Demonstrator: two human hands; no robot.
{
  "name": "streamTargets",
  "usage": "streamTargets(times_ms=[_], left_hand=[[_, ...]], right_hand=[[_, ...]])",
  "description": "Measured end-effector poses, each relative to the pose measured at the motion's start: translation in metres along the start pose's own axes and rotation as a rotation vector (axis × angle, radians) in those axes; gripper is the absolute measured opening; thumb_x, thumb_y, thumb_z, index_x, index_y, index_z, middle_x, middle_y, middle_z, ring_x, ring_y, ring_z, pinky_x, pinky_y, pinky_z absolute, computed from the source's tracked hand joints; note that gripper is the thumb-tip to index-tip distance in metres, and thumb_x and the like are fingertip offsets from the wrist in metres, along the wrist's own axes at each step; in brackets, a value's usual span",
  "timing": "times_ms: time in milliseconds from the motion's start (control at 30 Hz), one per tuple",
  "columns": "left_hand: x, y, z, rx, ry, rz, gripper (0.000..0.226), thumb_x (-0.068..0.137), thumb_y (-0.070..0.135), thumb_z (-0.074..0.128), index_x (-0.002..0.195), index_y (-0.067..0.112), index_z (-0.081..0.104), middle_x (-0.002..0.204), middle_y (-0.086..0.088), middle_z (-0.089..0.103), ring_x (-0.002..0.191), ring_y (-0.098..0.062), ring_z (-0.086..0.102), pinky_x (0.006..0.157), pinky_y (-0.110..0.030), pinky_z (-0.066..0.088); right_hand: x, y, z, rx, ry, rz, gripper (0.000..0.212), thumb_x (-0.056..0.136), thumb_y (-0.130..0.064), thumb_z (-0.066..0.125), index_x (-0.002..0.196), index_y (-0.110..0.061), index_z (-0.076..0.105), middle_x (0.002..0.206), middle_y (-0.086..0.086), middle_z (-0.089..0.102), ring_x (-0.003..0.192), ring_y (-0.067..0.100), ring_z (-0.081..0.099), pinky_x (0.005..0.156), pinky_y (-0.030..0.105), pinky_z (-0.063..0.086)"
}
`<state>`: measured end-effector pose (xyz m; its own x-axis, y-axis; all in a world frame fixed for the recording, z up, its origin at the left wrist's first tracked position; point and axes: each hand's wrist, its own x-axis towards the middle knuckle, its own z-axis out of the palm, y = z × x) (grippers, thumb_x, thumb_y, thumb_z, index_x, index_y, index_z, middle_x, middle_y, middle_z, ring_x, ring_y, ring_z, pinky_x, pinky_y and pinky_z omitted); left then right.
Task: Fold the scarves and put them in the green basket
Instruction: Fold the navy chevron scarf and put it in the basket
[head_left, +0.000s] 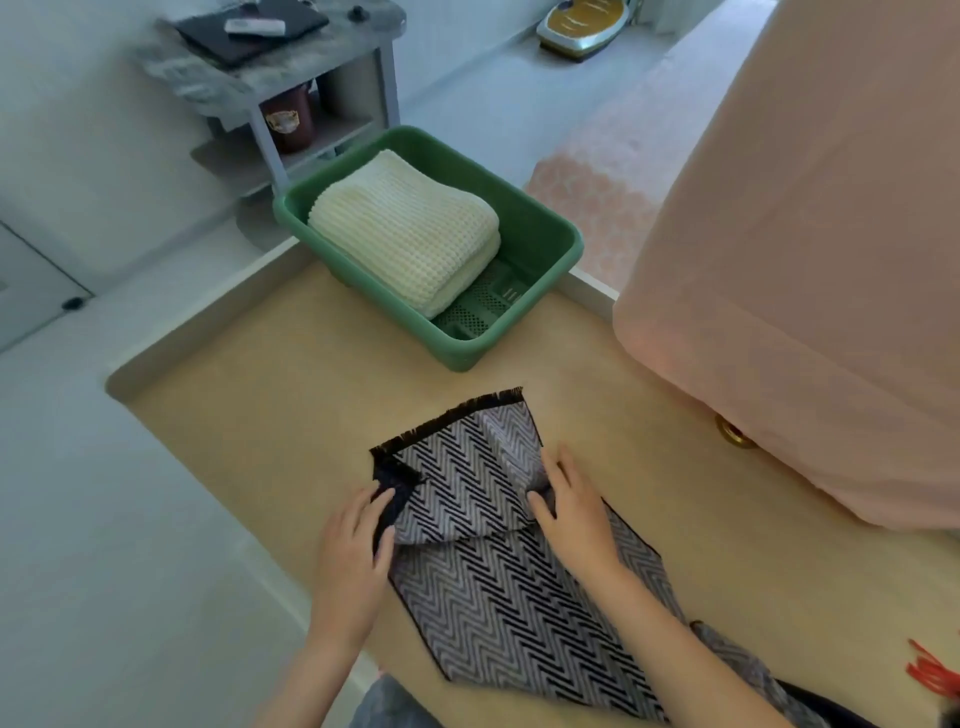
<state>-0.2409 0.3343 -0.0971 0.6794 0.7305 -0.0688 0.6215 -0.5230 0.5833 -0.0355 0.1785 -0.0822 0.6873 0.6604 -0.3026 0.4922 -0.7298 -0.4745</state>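
Observation:
A black and grey zigzag scarf (498, 587) with a dark fringe lies on the beige table (249, 415). Its far end is folded back over the near part. My left hand (353, 551) pinches the left edge of that folded flap. On the right edge of the flap, my right hand (571, 514) grips the cloth with curled fingers. The green basket (540, 244) stands at the table's far edge, and a folded cream knitted scarf (410, 234) lies inside it, toward its left side.
A large bulk under pink cloth (810, 260) fills the table's right side. A grey side table (291, 78) with a dark folder and a mug stands beyond the basket. Red fringe (935, 675) shows at the lower right edge.

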Motion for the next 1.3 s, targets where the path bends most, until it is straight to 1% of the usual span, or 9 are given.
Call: streamTargets(times_ms=[133, 233, 400, 500, 567, 667, 833, 1133, 1300], left_hand=[[0.003, -0.019, 0.025, 0.213, -0.347, 0.148, 0.058, 0.101, 0.053, 0.015, 0.150, 0.024, 0.028, 0.160, 0.008, 0.009, 0.146, -0.013, 0.007, 0.117, -0.024, -0.001], [0.006, -0.032, 0.028, 0.276, -0.323, 0.063, 0.064, 0.099, 0.057, 0.011, 0.152, 0.023, 0.021, 0.160, 0.002, 0.011, 0.147, -0.016, 0.005, 0.117, -0.035, -0.002], [0.015, -0.061, 0.005, 0.261, -0.120, -0.168, 0.068, 0.091, 0.065, 0.001, 0.151, 0.034, 0.002, 0.160, 0.010, -0.011, 0.146, -0.006, -0.012, 0.112, -0.030, -0.026], [0.031, -0.085, -0.012, 0.309, -0.056, -0.237, 0.068, 0.092, 0.064, 0.004, 0.151, 0.031, 0.006, 0.160, 0.007, -0.005, 0.146, -0.009, -0.015, 0.111, -0.031, -0.027], [0.045, -0.100, -0.023, 0.363, -0.030, -0.284, 0.069, 0.093, 0.061, 0.006, 0.152, 0.026, 0.011, 0.160, 0.000, 0.002, 0.147, -0.015, -0.007, 0.113, -0.034, -0.025], [0.062, -0.121, -0.040, 0.388, -0.002, -0.354, 0.074, 0.090, 0.063, 0.001, 0.152, 0.023, 0.002, 0.158, -0.006, -0.001, 0.145, -0.012, -0.015, 0.111, -0.036, -0.028], [0.087, -0.149, -0.062, 0.367, 0.067, -0.452, 0.067, 0.097, 0.058, 0.012, 0.151, 0.023, -0.005, 0.159, -0.012, -0.010, 0.141, -0.013, -0.028, 0.112, -0.037, -0.026], [0.151, -0.190, -0.084, 0.322, 0.140, -0.459, 0.063, 0.098, 0.050, 0.016, 0.153, 0.023, 0.000, 0.159, -0.010, -0.016, 0.143, -0.016, -0.025, 0.116, -0.043, -0.016], [0.160, -0.191, -0.086, 0.299, 0.206, -0.439, 0.063, 0.101, 0.042, 0.028, 0.153, 0.011, 0.012, 0.159, -0.012, -0.014, 0.146, -0.022, -0.017, 0.118, -0.045, -0.010]], right_hand=[[0.008, -0.019, 0.022, -0.247, -0.112, -0.197, 0.075, 0.084, -0.065, -0.012, 0.148, -0.026, -0.010, 0.153, -0.007, -0.019, 0.143, 0.010, -0.019, 0.117, 0.031, -0.014], [0.022, -0.023, 0.034, -0.298, -0.140, -0.176, 0.087, 0.073, -0.070, -0.028, 0.145, -0.026, -0.013, 0.153, -0.007, -0.019, 0.145, 0.013, -0.017, 0.115, 0.029, -0.016], [0.057, -0.047, 0.047, -0.461, -0.145, -0.267, 0.085, 0.084, -0.072, -0.011, 0.151, -0.020, 0.000, 0.156, 0.006, -0.006, 0.145, 0.028, -0.004, 0.119, 0.045, 0.010], [0.084, -0.078, 0.051, -0.515, -0.243, -0.329, 0.104, 0.063, -0.083, -0.023, 0.146, -0.020, -0.022, 0.151, 0.006, -0.028, 0.139, 0.025, -0.027, 0.114, 0.039, -0.016], [0.104, -0.103, 0.055, -0.533, -0.266, -0.379, 0.108, 0.058, -0.087, -0.019, 0.142, -0.020, -0.028, 0.148, 0.006, -0.033, 0.136, 0.024, -0.032, 0.112, 0.038, -0.021], [0.137, -0.139, 0.067, -0.527, -0.309, -0.418, 0.110, 0.056, -0.088, -0.008, 0.140, -0.020, -0.030, 0.149, 0.008, -0.035, 0.136, 0.022, -0.034, 0.114, 0.039, -0.019], [0.186, -0.191, 0.079, -0.543, -0.366, -0.436, 0.106, 0.077, -0.083, 0.029, 0.146, -0.023, -0.026, 0.152, 0.008, -0.034, 0.140, 0.024, -0.031, 0.115, 0.042, -0.017], [0.238, -0.239, 0.097, -0.534, -0.345, -0.425, 0.106, 0.077, -0.083, 0.031, 0.147, -0.024, -0.024, 0.152, 0.008, -0.033, 0.140, 0.025, -0.032, 0.116, 0.046, -0.015], [0.240, -0.241, 0.095, -0.484, -0.313, -0.419, 0.103, 0.081, -0.079, 0.031, 0.148, -0.022, -0.022, 0.153, 0.009, -0.033, 0.140, 0.025, -0.031, 0.116, 0.045, -0.016]])
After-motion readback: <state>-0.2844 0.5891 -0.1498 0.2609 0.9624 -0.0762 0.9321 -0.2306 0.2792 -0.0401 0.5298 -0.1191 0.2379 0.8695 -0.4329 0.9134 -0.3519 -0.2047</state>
